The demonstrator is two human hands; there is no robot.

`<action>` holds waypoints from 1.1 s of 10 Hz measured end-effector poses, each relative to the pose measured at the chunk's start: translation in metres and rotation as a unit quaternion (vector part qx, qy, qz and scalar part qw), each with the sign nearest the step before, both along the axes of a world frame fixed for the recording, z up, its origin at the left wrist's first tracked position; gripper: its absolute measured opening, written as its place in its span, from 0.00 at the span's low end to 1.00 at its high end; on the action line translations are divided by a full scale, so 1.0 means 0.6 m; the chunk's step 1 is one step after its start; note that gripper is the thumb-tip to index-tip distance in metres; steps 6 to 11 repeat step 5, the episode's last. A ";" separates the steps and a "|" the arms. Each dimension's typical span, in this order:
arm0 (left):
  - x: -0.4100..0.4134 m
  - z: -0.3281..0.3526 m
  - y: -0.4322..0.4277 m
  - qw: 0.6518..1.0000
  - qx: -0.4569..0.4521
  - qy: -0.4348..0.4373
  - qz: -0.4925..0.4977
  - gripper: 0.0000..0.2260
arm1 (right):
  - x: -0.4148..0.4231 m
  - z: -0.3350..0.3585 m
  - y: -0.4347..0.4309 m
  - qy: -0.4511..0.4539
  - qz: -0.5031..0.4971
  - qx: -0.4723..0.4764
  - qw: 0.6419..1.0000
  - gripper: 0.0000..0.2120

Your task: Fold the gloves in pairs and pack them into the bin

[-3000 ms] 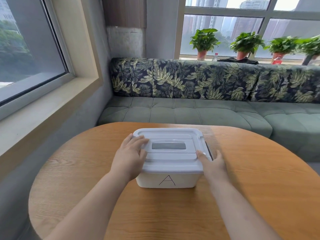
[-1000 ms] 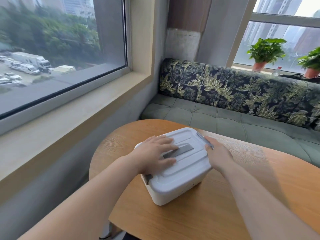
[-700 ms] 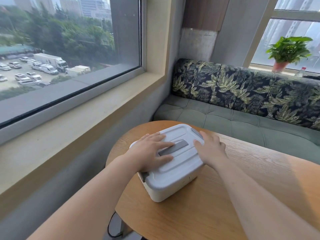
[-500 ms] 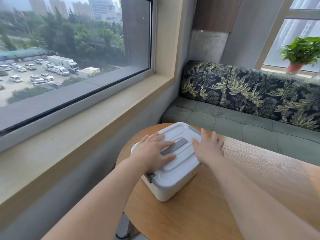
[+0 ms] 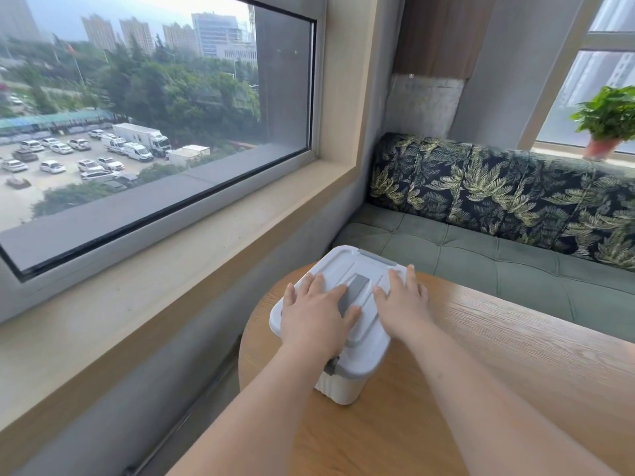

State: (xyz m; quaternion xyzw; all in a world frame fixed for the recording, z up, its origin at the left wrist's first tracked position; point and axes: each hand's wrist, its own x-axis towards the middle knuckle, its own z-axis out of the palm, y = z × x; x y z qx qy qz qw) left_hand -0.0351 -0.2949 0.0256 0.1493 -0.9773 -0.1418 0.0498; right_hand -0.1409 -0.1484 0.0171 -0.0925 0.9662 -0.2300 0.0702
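The bin (image 5: 343, 386), since slid to the tabletop (image 5: 481, 372) edge, is pressed on its lid (image 5: 345, 266) by left hand (image 5: 314, 321) and right hand (image 5: 405, 304), fingers (image 5: 395, 281) straight. No gloves are seen; packing is judged finished.

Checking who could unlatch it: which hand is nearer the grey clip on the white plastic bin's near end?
Left. The left hand lies flat on the white lid, its wrist just above the grey clip; the right hand lies on the lid's right side, farther off.

hands (image 5: 357, 312) on bin (image 5: 357, 359), sofa (image 5: 498, 255) behind
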 end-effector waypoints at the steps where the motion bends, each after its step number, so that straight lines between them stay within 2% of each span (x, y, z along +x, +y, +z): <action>1: -0.002 -0.004 0.007 1.000 -0.006 0.015 0.013 0.26 | 0.014 0.001 -0.001 0.000 0.009 -0.009 1.000 0.30; 3: -0.010 0.000 0.013 1.000 -0.014 0.001 0.018 0.25 | 0.024 0.013 0.009 -0.008 0.034 0.008 0.999 0.31; 4: -0.017 0.013 0.021 1.000 0.000 0.013 0.021 0.28 | 0.012 0.019 0.015 0.011 0.055 0.015 0.998 0.32; 5: -0.032 0.043 0.028 0.997 0.068 0.037 0.009 0.31 | 0.000 0.041 0.024 0.035 0.069 -0.004 0.997 0.31; 11: -0.032 0.043 0.028 0.997 0.068 0.037 0.009 0.31 | 0.000 0.041 0.024 0.035 0.069 -0.004 0.997 0.31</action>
